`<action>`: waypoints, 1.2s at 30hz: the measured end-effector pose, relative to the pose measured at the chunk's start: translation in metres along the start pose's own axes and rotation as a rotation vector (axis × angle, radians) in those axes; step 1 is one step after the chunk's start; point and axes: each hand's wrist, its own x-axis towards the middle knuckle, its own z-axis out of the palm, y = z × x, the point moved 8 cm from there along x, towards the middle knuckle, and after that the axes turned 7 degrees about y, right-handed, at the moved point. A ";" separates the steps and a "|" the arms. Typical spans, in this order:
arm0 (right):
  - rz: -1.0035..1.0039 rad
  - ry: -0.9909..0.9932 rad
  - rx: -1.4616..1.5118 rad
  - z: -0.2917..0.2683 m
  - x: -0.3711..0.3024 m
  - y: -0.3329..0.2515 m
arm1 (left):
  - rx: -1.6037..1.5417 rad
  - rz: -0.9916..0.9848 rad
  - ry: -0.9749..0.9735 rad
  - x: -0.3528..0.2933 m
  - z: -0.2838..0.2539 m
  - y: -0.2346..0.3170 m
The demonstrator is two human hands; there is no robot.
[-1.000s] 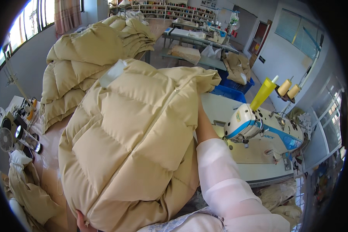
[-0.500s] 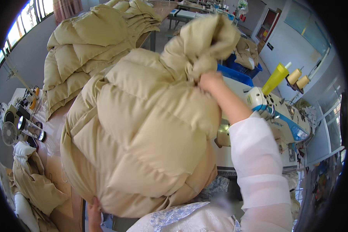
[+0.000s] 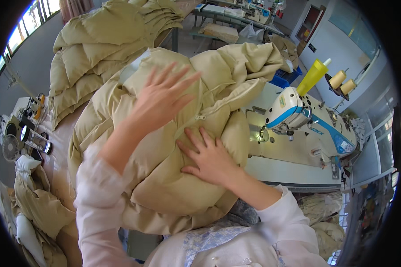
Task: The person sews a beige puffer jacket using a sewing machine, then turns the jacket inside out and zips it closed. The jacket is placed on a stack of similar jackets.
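Note:
A puffy beige quilted jacket (image 3: 165,187) lies bunched in front of me, spread across the table edge and up against the sewing machine. A pale zipper (image 3: 227,102) with its slider runs across the upper right of it. My left hand (image 3: 162,100), slightly blurred, is over the upper middle of the jacket with its fingers spread; whether it touches the cloth I cannot tell. My right hand (image 3: 209,160) rests flat on the jacket just below the zipper slider, fingers apart. Neither hand grips anything.
To the right stands a white and blue sewing machine (image 3: 314,113), with a yellow thread cone (image 3: 312,76) above it. More beige quilted pieces (image 3: 98,49) are piled at the far left. A small fan (image 3: 10,147) and a clear cylinder (image 3: 36,140) sit on the left side.
My right hand has let go of the bunched upper part and come down onto the jacket. My left hand has left the lower edge and moved up over it. The raised part has dropped, showing the zipper.

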 end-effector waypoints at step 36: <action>0.454 0.353 0.499 -0.103 0.019 0.047 | -0.121 -0.254 -0.150 -0.168 0.013 0.063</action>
